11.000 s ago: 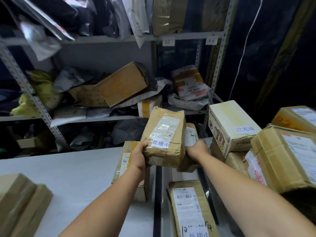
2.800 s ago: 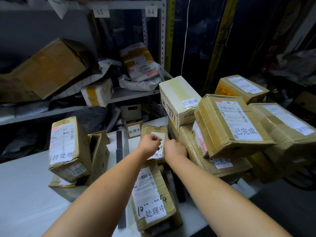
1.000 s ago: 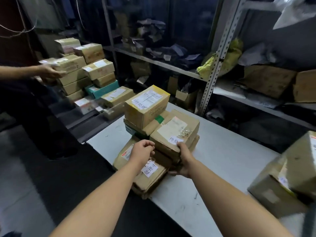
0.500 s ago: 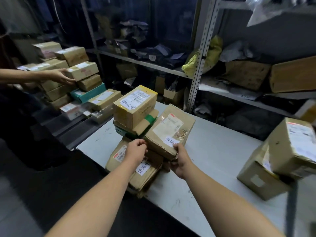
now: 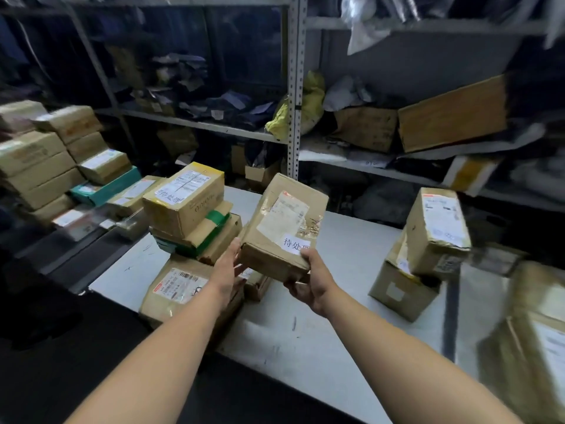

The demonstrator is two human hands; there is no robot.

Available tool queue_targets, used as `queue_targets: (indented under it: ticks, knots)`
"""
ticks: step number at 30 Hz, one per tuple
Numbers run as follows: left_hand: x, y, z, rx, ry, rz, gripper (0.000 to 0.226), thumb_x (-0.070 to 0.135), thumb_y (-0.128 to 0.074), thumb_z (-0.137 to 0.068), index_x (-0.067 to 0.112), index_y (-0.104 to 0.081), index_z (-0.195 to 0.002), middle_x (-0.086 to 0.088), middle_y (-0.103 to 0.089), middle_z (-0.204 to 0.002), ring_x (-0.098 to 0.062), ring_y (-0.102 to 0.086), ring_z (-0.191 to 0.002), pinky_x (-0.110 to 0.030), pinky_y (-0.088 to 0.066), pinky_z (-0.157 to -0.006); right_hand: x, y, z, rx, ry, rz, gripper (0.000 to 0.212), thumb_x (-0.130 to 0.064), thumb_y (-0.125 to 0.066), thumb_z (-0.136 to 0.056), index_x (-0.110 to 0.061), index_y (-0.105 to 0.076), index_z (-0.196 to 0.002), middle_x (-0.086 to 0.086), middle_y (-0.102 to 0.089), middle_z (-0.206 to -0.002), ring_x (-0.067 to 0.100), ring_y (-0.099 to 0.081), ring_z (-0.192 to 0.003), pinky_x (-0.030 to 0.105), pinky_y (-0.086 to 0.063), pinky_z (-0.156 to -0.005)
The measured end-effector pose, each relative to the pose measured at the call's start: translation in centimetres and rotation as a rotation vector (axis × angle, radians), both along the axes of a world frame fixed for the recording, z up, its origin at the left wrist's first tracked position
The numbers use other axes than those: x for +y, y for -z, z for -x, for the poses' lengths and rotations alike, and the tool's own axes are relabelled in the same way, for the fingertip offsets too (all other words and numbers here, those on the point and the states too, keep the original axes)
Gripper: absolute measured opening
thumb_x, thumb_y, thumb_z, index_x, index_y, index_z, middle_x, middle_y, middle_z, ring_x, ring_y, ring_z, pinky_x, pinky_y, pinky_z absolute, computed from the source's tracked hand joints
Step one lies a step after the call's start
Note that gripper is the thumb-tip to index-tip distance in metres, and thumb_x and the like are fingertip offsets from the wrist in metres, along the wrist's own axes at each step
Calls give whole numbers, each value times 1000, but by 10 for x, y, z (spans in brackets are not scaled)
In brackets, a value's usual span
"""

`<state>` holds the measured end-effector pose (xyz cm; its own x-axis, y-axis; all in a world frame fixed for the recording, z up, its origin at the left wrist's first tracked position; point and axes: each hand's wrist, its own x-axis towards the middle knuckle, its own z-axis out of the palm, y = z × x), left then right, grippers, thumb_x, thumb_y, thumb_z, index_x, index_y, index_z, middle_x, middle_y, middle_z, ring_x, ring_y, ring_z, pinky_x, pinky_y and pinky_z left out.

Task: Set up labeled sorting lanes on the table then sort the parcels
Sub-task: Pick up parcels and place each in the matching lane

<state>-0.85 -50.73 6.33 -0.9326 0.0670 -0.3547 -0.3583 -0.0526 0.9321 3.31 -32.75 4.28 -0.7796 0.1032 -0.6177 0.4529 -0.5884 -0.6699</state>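
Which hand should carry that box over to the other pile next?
The right hand, probably. Its fingers already wrap the near corner of the box with the white tag, bearing it from below. The left hand is flat and open against the box's side, only steadying it.

Dim room, dark at top left and bottom left. Brightest on pale grey flat table top (image 5: 342, 264), lit from above. Soft shadows under brown cardboard parcels. Shiny glare on crinkled clear tape of held brown cardboard box (image 5: 284, 228). Blurry at right edge and left edge. Bent, stretched look in grey metal shelf posts (image 5: 295, 87) near edges.
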Motion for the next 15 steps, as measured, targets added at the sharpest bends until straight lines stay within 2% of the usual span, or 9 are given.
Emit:
queue_targets:
  ticks: [2, 4, 6, 7, 8, 11, 13, 15]
  knots:
    - [21, -10, -16, 13, 20, -41, 30, 50, -43, -101, 29, -64, -99, 4, -70, -97, -11, -62, -89, -35, -46, -85, 21, -2, -15, 19, -20, -80, 37, -38, -62, -96, -12, -65, -121, 15, -66, -103, 28, -61, -71, 26, -55, -54]
    - [39, -18, -33, 20, 69, -67, 31, 51, -54, -95, 23, -64, -104, 2, -71, -94, -13, -64, -82, -31, -51, -71, 41, -4, -35, 31, -54, -166, 39, -40, -62, -95, -12, -66, -121, 11, -65, -98, 27, -58, -71, 28, -53, -59]
    - [56, -19, -50, 22, 140, -87, 59, 59, -69, -70, 20, -62, -114, -1, -69, -95, -13, -63, -75, -25, -50, -57, 61, -9, -56, 40, -90, -220, 38, -45, -57, -95, -16, -67, -117, 7, -61, -94, 24, -56, -74, 30, -51, -65]
    - [64, -18, -59, 25, 158, -82, 69, 61, -69, -58, 22, -62, -114, -3, -69, -97, -14, -62, -76, -24, -49, -57, 70, -11, -68, 42, -110, -250, 36, -49, -54, -96, -20, -67, -113, 5, -60, -94, 23, -56, -77, 32, -51, -70]
    - [72, -16, -66, 38, 165, -80, 70, 62, -68, -51, 26, -62, -111, -4, -69, -101, -16, -62, -80, -25, -49, -61, 79, -14, -79, 47, -132, -285, 35, -52, -51, -97, -24, -66, -112, 3, -60, -95, 22, -57, -81, 34, -51, -75]
    - [101, -14, -90, 103, 145, -83, 69, 66, -63, -52, 31, -63, -112, -5, -69, -111, -20, -62, -95, -33, -50, -71, 106, -23, -112, 88, -155, -372, 37, -56, -47, -99, -28, -61, -118, 1, -61, -101, 23, -59, -87, 39, -51, -84]
    - [124, -17, -106, 176, 149, -119, 76, 64, -59, -52, 25, -61, -118, -3, -68, -106, -18, -63, -91, -29, -52, -65, 124, -28, -134, 132, -149, -419, 42, -59, -48, -97, -29, -59, -125, -1, -62, -104, 22, -60, -86, 39, -50, -82]
    - [146, -24, -124, 247, 158, -147, 78, 60, -57, -53, 19, -58, -119, -1, -68, -101, -14, -64, -86, -26, -54, -60, 141, -36, -157, 161, -138, -461, 57, -67, -52, -84, -29, -60, -126, 0, -65, -106, 21, -62, -84, 37, -50, -78]
